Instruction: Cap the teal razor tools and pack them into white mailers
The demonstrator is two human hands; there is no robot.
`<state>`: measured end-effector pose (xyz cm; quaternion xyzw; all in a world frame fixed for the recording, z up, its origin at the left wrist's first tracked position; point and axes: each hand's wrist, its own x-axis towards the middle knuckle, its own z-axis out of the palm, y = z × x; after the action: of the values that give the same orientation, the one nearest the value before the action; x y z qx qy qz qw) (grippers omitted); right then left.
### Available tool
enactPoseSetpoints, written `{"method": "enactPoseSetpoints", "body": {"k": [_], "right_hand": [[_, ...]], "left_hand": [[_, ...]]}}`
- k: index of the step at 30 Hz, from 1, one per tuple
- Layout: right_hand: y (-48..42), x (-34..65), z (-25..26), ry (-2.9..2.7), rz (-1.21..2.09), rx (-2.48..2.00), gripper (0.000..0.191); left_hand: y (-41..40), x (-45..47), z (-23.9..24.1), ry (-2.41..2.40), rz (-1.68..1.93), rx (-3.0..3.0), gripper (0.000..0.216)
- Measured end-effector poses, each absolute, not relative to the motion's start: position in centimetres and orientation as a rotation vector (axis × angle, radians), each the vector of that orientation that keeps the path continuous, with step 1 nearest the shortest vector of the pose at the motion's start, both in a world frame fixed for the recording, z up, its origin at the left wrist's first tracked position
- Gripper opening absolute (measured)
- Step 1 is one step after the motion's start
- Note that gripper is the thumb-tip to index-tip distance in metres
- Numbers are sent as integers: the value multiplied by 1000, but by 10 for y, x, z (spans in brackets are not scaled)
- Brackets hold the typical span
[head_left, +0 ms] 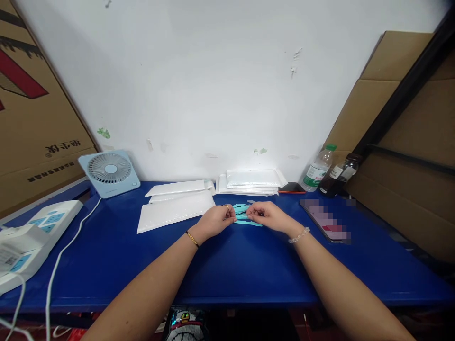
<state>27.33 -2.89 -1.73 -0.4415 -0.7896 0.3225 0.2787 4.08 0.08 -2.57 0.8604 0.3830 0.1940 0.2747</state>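
The left hand [215,220] and right hand [269,216] each have thumb and forefinger pressed together, apparently pinching the turquoise strips [241,208], located between the opposing fingertips. Light, level finger pressure from both sides should best prevent bending or slipping.

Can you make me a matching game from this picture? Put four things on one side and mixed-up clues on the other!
Things
1. Fan
2. Teal pieces
3. Left hand
4. Right hand

Clues
A. Has a clear beaded bracelet near its wrist
B. At the back left of the table
C. Has a gold-coloured bracelet near its wrist
D. Lie on the table between the two hands

Right pairs
1-B, 2-D, 3-C, 4-A
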Motion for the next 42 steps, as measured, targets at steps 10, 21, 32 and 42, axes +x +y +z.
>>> {"method": "enactPoseSetpoints", "body": {"k": [10, 21, 32, 42], "right_hand": [[-14, 316, -16, -2011, 625, -1395, 24], [1, 317, -43, -2246, 467, -1585, 7], [-13, 317, -21, -2063, 902, -1433, 22], [-14, 308, -21, -2089, 985, -1338, 25]], "left_hand": [[-17, 56, -26, 1016, 371, 2464, 22], [-1, 58, -35, 1216, 366, 2710, 11], [7, 43, -26, 1337, 515, 2485, 13], [8, 39, -27, 1333, 550, 2482, 11]]}}
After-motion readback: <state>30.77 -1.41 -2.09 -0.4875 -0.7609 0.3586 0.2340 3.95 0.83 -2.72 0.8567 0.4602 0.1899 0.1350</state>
